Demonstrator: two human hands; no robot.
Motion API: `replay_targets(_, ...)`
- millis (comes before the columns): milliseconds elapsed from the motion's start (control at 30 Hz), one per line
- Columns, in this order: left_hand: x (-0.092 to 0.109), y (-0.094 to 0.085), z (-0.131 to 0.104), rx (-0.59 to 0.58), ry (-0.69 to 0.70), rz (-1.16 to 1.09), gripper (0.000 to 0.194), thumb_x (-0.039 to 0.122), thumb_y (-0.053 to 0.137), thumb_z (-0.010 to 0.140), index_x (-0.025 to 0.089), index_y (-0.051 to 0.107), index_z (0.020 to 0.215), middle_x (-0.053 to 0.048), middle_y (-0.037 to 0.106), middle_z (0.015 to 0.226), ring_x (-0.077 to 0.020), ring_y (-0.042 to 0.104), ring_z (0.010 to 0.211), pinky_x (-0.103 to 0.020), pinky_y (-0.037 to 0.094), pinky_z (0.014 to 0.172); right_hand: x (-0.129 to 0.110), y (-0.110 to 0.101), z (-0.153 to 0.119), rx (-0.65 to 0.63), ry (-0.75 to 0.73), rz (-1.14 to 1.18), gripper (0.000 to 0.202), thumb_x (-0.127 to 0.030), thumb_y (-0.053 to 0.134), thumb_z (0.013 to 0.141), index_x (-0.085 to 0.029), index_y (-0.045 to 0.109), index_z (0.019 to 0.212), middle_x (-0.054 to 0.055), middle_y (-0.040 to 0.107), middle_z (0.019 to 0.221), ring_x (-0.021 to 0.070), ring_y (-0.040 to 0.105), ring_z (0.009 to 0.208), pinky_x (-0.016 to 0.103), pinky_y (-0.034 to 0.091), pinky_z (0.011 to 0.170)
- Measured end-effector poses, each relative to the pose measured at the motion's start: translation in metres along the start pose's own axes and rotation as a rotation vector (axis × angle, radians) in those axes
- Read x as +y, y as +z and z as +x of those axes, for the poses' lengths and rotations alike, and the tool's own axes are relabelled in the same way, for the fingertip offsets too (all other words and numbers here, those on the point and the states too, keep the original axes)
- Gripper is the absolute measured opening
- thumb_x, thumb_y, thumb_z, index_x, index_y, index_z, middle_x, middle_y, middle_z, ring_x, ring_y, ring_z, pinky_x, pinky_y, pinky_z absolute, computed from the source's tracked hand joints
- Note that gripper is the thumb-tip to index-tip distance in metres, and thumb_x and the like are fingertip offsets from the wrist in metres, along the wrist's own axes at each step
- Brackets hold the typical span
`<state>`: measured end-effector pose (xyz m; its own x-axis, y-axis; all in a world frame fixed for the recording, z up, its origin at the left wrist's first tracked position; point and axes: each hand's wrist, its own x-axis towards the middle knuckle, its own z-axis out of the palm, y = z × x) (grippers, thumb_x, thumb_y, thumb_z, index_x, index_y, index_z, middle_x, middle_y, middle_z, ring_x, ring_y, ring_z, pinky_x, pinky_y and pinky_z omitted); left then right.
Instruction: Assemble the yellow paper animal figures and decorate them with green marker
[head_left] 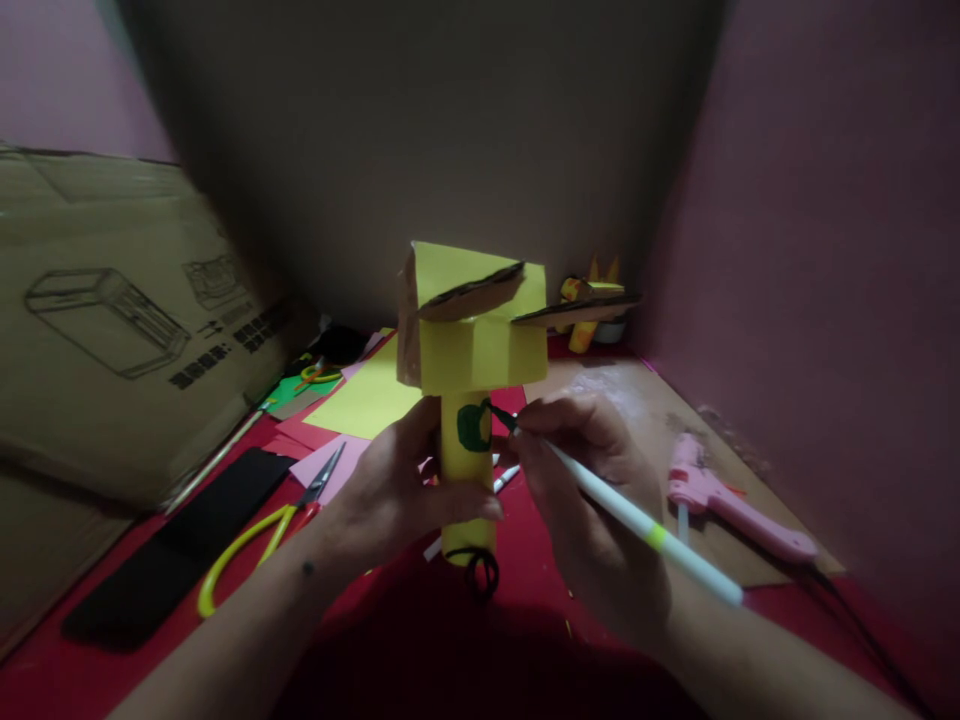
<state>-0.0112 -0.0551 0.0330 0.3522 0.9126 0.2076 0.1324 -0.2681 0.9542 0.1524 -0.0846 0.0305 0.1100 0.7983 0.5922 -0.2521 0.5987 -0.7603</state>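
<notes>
My left hand [386, 490] is wrapped round the yellow paper tube [466, 480] of a craft figure, held upright in front of me. On top of the tube sits a boxy yellow piece [484, 355] with brown cardboard edges and two cardboard flaps sticking out. A dark green patch [472, 428] marks the tube's upper part, and a black curled strip [482, 575] hangs at its foot. Between the fingers of my right hand [592, 470] is a white marker [607, 495] with a yellow-green band. Its dark green tip is at the patch's right edge.
Yellow-handled scissors [247, 545] and a black flat object [180, 545] lie left on the red table [495, 650], near coloured paper [360, 390]. A large cardboard box [127, 320] stands beyond. A pink glue gun [735, 500] rests on cardboard [637, 420] at right; another paper figure [589, 310] stands behind.
</notes>
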Motion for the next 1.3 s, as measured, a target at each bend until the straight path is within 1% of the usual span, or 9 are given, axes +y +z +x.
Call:
replay_targets(167,-0.0014,-0.0003,0.0,0.016,0.003,-0.001,0.054,0.02,0.088,0.061,0.023,0.062,0.109,-0.005,0.075,0.105,-0.0237,0.071,0.09,-0.028,0.057,0.07,-0.0024,0.0003,0.0,-0.024,0.015,0.001,0.014,-0.01,0.059,0.082,-0.023,0.054,0.078,-0.005,0.053,0.066,0.0079,0.049,0.054,0.021,0.045,0.048)
replay_targets(300,-0.0016,-0.0005,0.0001,0.027,0.017,0.03,0.049,0.022,0.087,0.062,0.023,0.064,0.105,-0.003,0.074,0.097,-0.0213,0.07,0.084,-0.026,0.056,0.066,-0.0045,-0.0009,-0.0009,-0.053,0.045,-0.025,0.013,-0.012,0.06,0.082,-0.022,0.055,0.075,-0.005,0.05,0.063,0.0082,0.047,0.053,0.021,0.041,0.045)
replay_targets(400,-0.0012,-0.0003,0.0,0.021,0.013,0.025,0.048,0.022,0.087,0.063,0.023,0.063,0.105,-0.003,0.074,0.098,-0.0212,0.07,0.085,-0.026,0.056,0.066,-0.0038,-0.0013,-0.0011,-0.034,0.046,-0.024,0.013,-0.012,0.059,0.081,-0.023,0.055,0.076,-0.005,0.049,0.062,0.0089,0.049,0.055,0.021,0.041,0.045)
replay_targets(567,-0.0012,-0.0006,0.0005,0.0,0.006,-0.012,0.053,0.019,0.087,0.062,0.024,0.061,0.108,-0.002,0.075,0.102,-0.0212,0.071,0.089,-0.025,0.056,0.068,-0.0006,-0.0001,-0.0004,-0.002,0.014,-0.032,0.013,-0.011,0.06,0.081,-0.023,0.055,0.079,-0.004,0.056,0.069,0.0096,0.056,0.062,0.02,0.044,0.047)
replay_targets(700,-0.0002,-0.0012,0.0,-0.009,0.005,-0.018,0.052,0.018,0.086,0.063,0.025,0.061,0.108,-0.002,0.076,0.103,-0.0214,0.071,0.092,-0.025,0.056,0.07,0.0003,0.0001,0.0004,-0.002,0.012,-0.023,0.012,-0.012,0.06,0.083,-0.024,0.056,0.081,-0.005,0.057,0.069,0.0088,0.055,0.06,0.02,0.045,0.048)
replay_targets(933,0.0016,-0.0006,-0.0011,-0.008,-0.019,-0.016,0.051,0.02,0.085,0.064,0.023,0.06,0.109,-0.004,0.076,0.105,-0.0241,0.07,0.095,-0.028,0.055,0.072,-0.0024,-0.0005,0.0006,-0.004,0.024,-0.031,0.013,-0.012,0.06,0.081,-0.023,0.055,0.081,-0.005,0.059,0.069,0.0089,0.055,0.056,0.022,0.05,0.051)
replay_targets(1133,-0.0022,-0.002,-0.0001,0.016,-0.008,-0.014,0.052,0.02,0.087,0.061,0.024,0.062,0.106,-0.002,0.075,0.099,-0.0199,0.069,0.084,-0.026,0.053,0.066,-0.0002,-0.0016,0.0003,-0.003,0.015,-0.029,0.013,-0.013,0.061,0.082,-0.024,0.054,0.079,-0.006,0.055,0.065,0.0078,0.051,0.052,0.021,0.047,0.048)
replay_targets(1300,-0.0018,-0.0014,0.0008,0.004,0.005,-0.029,0.051,0.019,0.086,0.062,0.023,0.061,0.107,-0.003,0.075,0.102,-0.0225,0.069,0.091,-0.027,0.054,0.07,0.0002,-0.0008,0.001,-0.013,0.007,0.005,0.012,-0.013,0.061,0.083,-0.024,0.055,0.081,-0.006,0.056,0.066,0.0075,0.054,0.054,0.021,0.049,0.049)
